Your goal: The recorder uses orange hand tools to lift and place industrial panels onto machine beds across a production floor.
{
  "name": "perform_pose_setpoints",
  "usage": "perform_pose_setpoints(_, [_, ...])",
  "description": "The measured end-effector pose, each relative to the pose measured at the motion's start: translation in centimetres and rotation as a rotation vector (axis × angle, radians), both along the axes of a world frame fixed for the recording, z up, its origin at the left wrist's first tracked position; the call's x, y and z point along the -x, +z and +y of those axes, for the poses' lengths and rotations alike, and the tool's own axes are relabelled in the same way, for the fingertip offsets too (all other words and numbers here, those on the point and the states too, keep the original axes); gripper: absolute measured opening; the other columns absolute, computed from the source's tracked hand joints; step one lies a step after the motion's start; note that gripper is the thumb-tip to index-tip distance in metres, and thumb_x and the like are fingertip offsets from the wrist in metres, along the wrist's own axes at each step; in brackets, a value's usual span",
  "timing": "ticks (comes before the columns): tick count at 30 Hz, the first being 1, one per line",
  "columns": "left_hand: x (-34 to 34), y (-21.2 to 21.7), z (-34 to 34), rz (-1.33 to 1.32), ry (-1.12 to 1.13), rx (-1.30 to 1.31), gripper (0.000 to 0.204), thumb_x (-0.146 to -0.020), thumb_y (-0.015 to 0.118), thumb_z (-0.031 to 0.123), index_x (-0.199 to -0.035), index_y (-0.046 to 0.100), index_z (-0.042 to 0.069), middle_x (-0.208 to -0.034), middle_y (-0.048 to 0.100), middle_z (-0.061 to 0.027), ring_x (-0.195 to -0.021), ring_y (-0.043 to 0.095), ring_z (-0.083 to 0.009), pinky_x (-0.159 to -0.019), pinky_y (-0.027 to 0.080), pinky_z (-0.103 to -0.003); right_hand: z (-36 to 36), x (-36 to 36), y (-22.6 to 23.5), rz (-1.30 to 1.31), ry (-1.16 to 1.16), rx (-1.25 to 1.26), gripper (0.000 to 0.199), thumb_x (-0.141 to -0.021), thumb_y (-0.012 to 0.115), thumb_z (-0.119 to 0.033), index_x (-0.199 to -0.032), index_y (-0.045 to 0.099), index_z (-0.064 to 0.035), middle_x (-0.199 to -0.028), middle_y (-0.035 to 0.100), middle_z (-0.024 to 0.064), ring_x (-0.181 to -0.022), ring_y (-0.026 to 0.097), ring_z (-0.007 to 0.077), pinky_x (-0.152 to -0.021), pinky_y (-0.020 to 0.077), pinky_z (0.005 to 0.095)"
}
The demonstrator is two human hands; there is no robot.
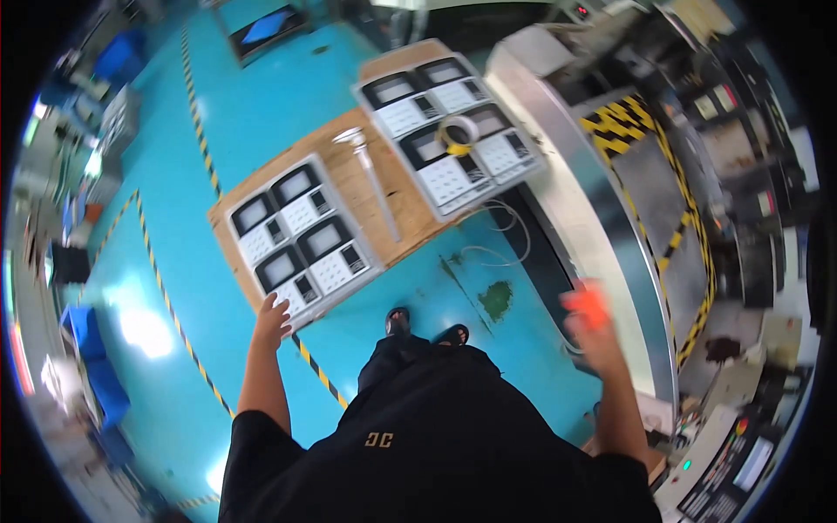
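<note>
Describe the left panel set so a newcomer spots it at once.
Find the wooden board ahead. On its left end, by the left hand, lies the left panel set, four black-and-white panels. Unlike the right panel set, it has no tape roll on top.

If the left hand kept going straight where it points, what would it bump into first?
The left hand would probably meet the near corner of the left black-and-white panel sheet; depth is unclear, and they may be touching.

Striped tape (196,109) (yellow and black) crosses the turquoise floor (270,96); blue bins (108,388) sit left.
</note>
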State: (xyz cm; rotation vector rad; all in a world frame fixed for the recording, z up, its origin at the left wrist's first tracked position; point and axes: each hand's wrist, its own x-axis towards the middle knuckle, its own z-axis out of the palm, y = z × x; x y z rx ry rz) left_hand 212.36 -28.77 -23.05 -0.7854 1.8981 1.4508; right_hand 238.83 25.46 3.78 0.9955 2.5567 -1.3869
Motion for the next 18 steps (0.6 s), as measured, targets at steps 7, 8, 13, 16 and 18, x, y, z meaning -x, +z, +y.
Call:
perform_pose_setpoints(7, [4.5, 6.6, 16.8, 0.005, -0.211, -0.509, 0.027, -0.076, 0.055, 0.001, -0.101, 0.061, 0.009, -0.096, 0.062, -0.0069, -0.084, 0.064, -0.0223, -0.07, 0.052, -0.038, -1.5, -1.6, 5.0, -0.239, 0.642, -0.062, 0.041, -0.089, 0.066, -0.047, -0.097, 0.071, -0.0074, -0.089, 0.069, 0.0175, -0.083, 0.065, 0.0394, -0.072, 0.0518, 0.0459])
perform_pose_setpoints(8, [4.6, 8.7, 19.6, -0.002, -0.276, -0.522, 0.025, -0.075, 0.056, 0.001, -0.098, 0.061, 0.01, -0.095, 0.064, -0.0069, -0.09, 0.064, -0.0226, -0.074, 0.052, -0.038, 2.9, -5.3, 5.2, -0.258, 0.514, -0.155, 0.039, -0.091, 0.065, -0.045, -0.093, 0.072, -0.0064, -0.088, 0.07, 0.0171, -0.08, 0.068, 0.0358, -0.071, 0.0525, 0.0451])
perform_pose_setpoints(13, [5.3, 12.2, 34.3, 0.089, -0.526, -0.545, 0.027, -0.076, 0.055, 0.0, -0.1, 0.062, 0.01, -0.098, 0.066, -0.0064, -0.091, 0.064, -0.0216, -0.078, 0.051, -0.036, 4.5, -11.4, 10.8, -0.264, 0.135, -0.153, 0.041, -0.089, 0.069, -0.045, -0.097, 0.069, -0.005, -0.085, 0.07, 0.0174, -0.08, 0.068, 0.0346, -0.07, 0.0518, 0.0446])
perform_pose_setpoints(16, [4.1, 13.5, 43.4, 0.036, -0.609, -0.618, 0.028, -0.076, 0.054, -0.001, -0.102, 0.061, 0.008, -0.098, 0.065, -0.008, -0.09, 0.064, -0.0214, -0.077, 0.052, -0.036, 3.7, -10.4, 8.1, -0.421, 0.295, 0.014, 0.048, -0.088, 0.069, -0.053, -0.096, 0.068, -0.0054, -0.082, 0.066, 0.0186, -0.08, 0.064, 0.0396, -0.072, 0.0502, 0.0443])
perform_pose_setpoints(18, [2.7, 14.8, 48.6, -0.073, -0.643, -0.846, 0.031, -0.075, 0.055, -0.003, -0.104, 0.061, 0.006, -0.097, 0.065, -0.0091, -0.089, 0.063, -0.0206, -0.076, 0.052, -0.035, 6.8, -12.1, 5.6, -0.335, 0.139, 0.021, 0.049, -0.088, 0.068, -0.053, -0.096, 0.067, -0.0053, -0.082, 0.066, 0.0188, -0.08, 0.064, 0.0391, -0.072, 0.0503, 0.0436])
